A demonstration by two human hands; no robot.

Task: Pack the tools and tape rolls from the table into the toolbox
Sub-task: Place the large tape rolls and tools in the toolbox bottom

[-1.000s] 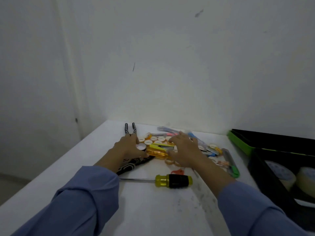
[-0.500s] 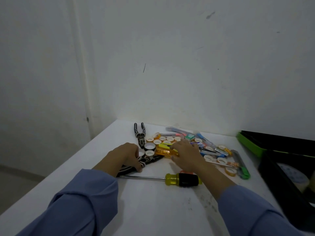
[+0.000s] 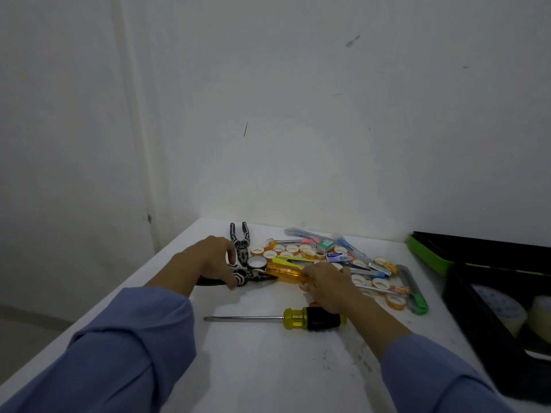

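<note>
Left grip (image 3: 208,260) is closed around the black-and-white patterned pliers (image 3: 240,277) lying flat on the white bench (image 3: 268,368), mid-bench toward the left edge. Right grip (image 3: 328,286) has its fingers curled on the near end of the amber see-through screwdriver handle (image 3: 283,271), which touches the pliers' nose. A black tape roll (image 3: 256,262) sits just behind that contact. A second pair of pliers with black-and-white handles (image 3: 240,236) lies near the back edge. Many small yellow-and-white tape rolls (image 3: 278,248) are scattered along the back edge with pens and a yellow utility knife (image 3: 293,260). A flathead screwdriver with a yellow-and-black handle (image 3: 310,318) lies nearer the front, partly under the right wrist. A green-tipped utility knife (image 3: 413,290) lies toward the right edge. The black toolbox with a green lid (image 3: 468,317) is open at the right edge, with large tape rolls (image 3: 504,305) inside.
</note>
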